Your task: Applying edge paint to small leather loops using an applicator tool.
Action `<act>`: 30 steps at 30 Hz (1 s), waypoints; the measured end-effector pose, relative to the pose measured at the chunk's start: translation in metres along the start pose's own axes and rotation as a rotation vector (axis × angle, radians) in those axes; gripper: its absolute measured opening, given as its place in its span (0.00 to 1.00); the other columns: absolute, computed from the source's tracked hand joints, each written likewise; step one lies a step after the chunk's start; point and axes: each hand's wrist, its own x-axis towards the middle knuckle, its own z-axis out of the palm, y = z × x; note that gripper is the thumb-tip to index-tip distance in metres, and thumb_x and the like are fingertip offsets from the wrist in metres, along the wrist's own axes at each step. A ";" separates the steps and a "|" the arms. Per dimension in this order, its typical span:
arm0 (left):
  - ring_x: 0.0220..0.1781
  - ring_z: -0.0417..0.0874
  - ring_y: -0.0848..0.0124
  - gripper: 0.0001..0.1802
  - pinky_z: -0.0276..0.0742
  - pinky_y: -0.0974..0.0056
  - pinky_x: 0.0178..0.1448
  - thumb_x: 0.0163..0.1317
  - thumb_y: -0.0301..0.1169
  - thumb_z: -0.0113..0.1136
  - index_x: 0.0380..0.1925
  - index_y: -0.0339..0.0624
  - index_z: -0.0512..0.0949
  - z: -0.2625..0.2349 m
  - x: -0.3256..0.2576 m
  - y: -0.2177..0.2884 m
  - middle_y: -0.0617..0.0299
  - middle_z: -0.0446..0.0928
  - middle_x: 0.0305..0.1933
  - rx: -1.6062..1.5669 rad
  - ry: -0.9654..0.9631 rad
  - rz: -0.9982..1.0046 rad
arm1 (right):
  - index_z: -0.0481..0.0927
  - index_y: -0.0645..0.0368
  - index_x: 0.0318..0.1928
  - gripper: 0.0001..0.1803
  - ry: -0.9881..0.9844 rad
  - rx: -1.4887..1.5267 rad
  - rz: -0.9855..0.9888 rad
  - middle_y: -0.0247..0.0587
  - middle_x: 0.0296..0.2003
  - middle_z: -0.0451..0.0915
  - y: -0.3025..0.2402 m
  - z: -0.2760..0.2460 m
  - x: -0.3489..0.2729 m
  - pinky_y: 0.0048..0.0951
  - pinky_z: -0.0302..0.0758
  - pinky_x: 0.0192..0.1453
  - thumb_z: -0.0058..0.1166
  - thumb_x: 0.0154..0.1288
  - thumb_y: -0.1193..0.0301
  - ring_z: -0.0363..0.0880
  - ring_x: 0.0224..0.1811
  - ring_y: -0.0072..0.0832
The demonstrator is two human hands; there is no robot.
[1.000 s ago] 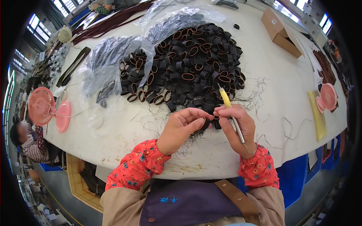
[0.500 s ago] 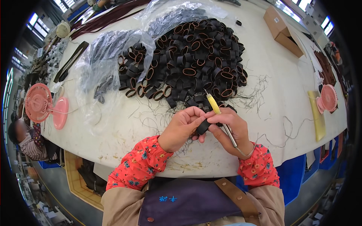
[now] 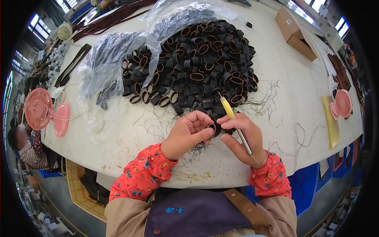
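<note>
The left hand pinches a small black loop between thumb and bent fingers, at the near edge of the pile. The right hand, its thumb and forefinger slightly parted, holds a slim tool with a yellow grip, tip pointing far. Just beyond lies the heap of black loops, loose threads to its right and clear plastic to its left. A pink fan stands far left; a cardboard box sits far right on the white table.

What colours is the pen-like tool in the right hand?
The tool is yellow near its tip and silver toward its back, shown best in the head view.
</note>
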 end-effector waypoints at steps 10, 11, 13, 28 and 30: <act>0.28 0.74 0.79 0.15 0.70 0.74 0.32 0.51 0.20 0.67 0.40 0.40 0.77 0.014 -0.004 -0.005 0.64 0.77 0.28 0.815 0.295 0.504 | 0.75 0.58 0.42 0.15 0.067 -0.025 0.066 0.44 0.39 0.80 0.008 0.003 -0.002 0.28 0.77 0.43 0.61 0.54 0.82 0.80 0.40 0.35; 0.29 0.76 0.77 0.14 0.71 0.72 0.36 0.50 0.21 0.67 0.38 0.42 0.78 0.014 -0.004 -0.004 0.64 0.78 0.29 0.778 0.310 0.466 | 0.75 0.58 0.42 0.15 0.066 -0.026 0.067 0.44 0.39 0.80 0.008 0.003 -0.002 0.28 0.77 0.43 0.61 0.54 0.82 0.80 0.40 0.35; 0.32 0.77 0.73 0.14 0.71 0.70 0.40 0.49 0.21 0.67 0.37 0.43 0.78 0.002 0.002 -0.002 0.64 0.79 0.34 0.955 0.299 0.623 | 0.75 0.59 0.42 0.15 0.108 -0.112 0.007 0.45 0.39 0.80 0.008 0.002 -0.002 0.27 0.78 0.42 0.61 0.53 0.83 0.80 0.38 0.34; 0.36 0.82 0.68 0.14 0.78 0.67 0.42 0.52 0.21 0.65 0.41 0.40 0.79 0.008 -0.001 -0.006 0.54 0.79 0.46 0.997 0.305 0.782 | 0.77 0.60 0.44 0.16 -0.017 -0.254 -0.211 0.45 0.37 0.77 0.014 -0.004 -0.005 0.31 0.76 0.44 0.58 0.53 0.82 0.78 0.36 0.34; 0.38 0.81 0.61 0.13 0.77 0.63 0.41 0.49 0.20 0.66 0.37 0.40 0.80 0.010 0.001 -0.007 0.57 0.80 0.36 1.088 0.355 0.842 | 0.77 0.61 0.44 0.15 -0.023 -0.261 -0.224 0.45 0.38 0.76 0.015 -0.002 -0.006 0.31 0.75 0.46 0.57 0.53 0.81 0.78 0.36 0.33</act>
